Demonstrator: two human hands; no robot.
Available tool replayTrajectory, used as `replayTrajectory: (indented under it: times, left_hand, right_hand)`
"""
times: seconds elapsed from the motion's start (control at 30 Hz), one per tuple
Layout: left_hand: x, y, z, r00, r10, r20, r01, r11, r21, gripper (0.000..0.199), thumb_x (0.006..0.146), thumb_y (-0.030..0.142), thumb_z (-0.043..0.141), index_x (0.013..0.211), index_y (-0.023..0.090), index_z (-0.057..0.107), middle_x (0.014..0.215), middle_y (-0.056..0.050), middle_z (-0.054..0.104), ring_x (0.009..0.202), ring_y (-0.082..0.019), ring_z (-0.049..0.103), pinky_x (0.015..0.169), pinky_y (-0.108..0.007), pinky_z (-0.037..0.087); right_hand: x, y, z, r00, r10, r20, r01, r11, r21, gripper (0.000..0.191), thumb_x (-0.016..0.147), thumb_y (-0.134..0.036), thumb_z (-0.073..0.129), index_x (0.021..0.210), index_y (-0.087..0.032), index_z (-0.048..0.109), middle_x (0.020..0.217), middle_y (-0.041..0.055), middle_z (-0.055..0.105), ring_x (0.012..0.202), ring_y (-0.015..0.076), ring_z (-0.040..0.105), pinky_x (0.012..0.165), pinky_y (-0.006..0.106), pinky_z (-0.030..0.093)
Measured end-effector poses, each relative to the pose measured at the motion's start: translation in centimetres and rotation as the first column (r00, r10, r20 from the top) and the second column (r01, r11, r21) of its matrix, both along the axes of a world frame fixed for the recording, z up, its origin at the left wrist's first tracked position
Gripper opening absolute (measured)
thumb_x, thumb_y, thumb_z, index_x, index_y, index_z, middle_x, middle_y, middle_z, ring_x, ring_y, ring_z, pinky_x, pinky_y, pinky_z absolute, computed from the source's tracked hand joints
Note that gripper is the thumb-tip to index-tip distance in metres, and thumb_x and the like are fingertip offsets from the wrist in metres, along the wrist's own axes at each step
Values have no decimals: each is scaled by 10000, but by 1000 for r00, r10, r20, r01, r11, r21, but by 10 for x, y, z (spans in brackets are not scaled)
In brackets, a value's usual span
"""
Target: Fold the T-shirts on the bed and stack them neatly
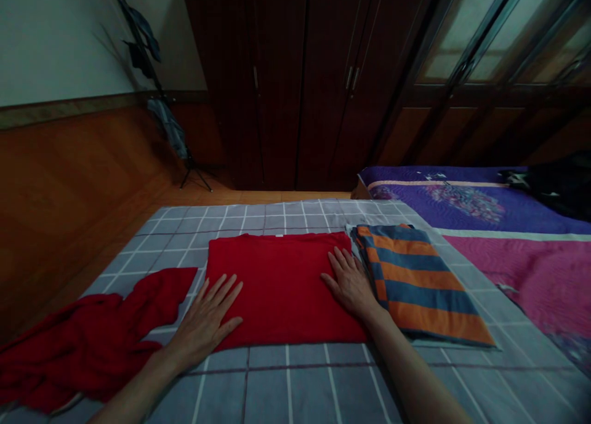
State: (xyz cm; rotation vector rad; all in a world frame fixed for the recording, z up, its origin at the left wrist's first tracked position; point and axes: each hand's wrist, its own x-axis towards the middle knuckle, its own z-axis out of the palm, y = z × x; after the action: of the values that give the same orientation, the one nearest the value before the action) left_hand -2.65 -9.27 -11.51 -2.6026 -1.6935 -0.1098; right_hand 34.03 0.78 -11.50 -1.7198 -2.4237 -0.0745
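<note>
A red garment (pixel 281 288), folded into a neat rectangle, lies flat in front of me on a grey checked bedspread (pixel 268 387). My left hand (pixel 207 319) rests palm down on its left edge, fingers spread. On its right side lies my right hand (pixel 348 279), also flat with the fingers apart. Just right of that hand is a folded orange and blue striped cloth (pixel 425 282), with a paler layer showing beneath it. A crumpled red garment (pixel 96 338) sits to the left, beside my left forearm.
A second bed (pixel 480 196) with a purple and pink cover stands at the right, a dark cloth (pixel 558 184) on it. Beyond the bed's far edge rises a dark wooden wardrobe (pixel 281 104). A coat stand (pixel 143 48) with hanging clothes is in the left corner.
</note>
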Motion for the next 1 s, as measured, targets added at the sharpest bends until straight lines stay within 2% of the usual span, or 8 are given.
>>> replayTrajectory:
  times: [0.2,0.33,0.43,0.5,0.63,0.77,0.9,1.0]
  left_hand:
    - [27,-5,15,998,64,28,-64,998,-14,649,905,571,384,1469,283,239,1522,-40,279,1400,-291,240,1134,-528,168]
    - [75,-8,24,995,-56,84,59,997,-40,646,932,512,373,1489,288,136,1545,-40,214,1416,-270,198,1146,-507,165]
    - [98,-9,15,984,-139,108,146,987,-62,715,923,545,370,1497,248,63,1550,-60,188,1420,-261,186,1146,-494,186]
    - [100,-12,8,983,-149,104,158,984,-82,740,913,570,369,1496,248,45,1553,-62,166,1420,-267,183,1143,-500,193]
    - [84,-17,11,990,-106,91,119,982,-146,742,900,583,393,1490,293,47,1559,-52,117,1424,-287,153,1132,-508,207]
    - [74,-6,37,988,-72,138,99,974,-202,694,924,573,342,1491,287,62,1556,-46,137,1430,-263,131,1144,-473,183]
    - [92,39,61,984,-43,173,79,975,-206,666,925,603,280,1488,268,157,1558,-34,156,1439,-252,73,1153,-488,105]
    - [119,81,60,977,-77,197,116,974,-195,656,936,583,267,1478,216,224,1547,-56,206,1437,-239,102,1159,-465,97]
  right_hand:
    - [-14,-16,14,1000,-5,-26,5,1000,-4,648,894,-512,459,1395,-103,423,1508,169,255,1396,345,171,1108,510,183]
    - [-50,-53,24,969,209,-131,-214,976,-27,603,900,-476,464,1422,-183,389,1536,116,191,1414,301,122,1127,490,176]
    - [-67,-69,20,908,374,-188,-399,910,-117,646,900,-483,463,1457,-194,312,1537,95,193,1416,273,129,1139,474,171]
    - [-65,-67,16,901,389,-192,-420,892,-164,683,888,-538,456,1463,-205,296,1535,84,207,1414,281,136,1140,486,166]
    - [-33,-47,14,976,190,-108,-206,966,-158,681,863,-557,479,1410,-159,410,1507,134,276,1394,344,181,1112,524,212]
    - [5,-48,26,988,-4,-152,6,1000,13,568,854,-444,489,1327,-129,503,1426,170,406,1338,346,315,1053,511,336]
    - [26,-76,29,948,-25,-319,64,992,113,480,882,-449,431,1275,-192,530,1304,139,525,1214,300,477,973,480,447]
    - [35,-99,18,925,-24,-380,65,993,96,422,876,-452,471,1226,-233,560,1247,120,572,1147,286,540,930,474,490]
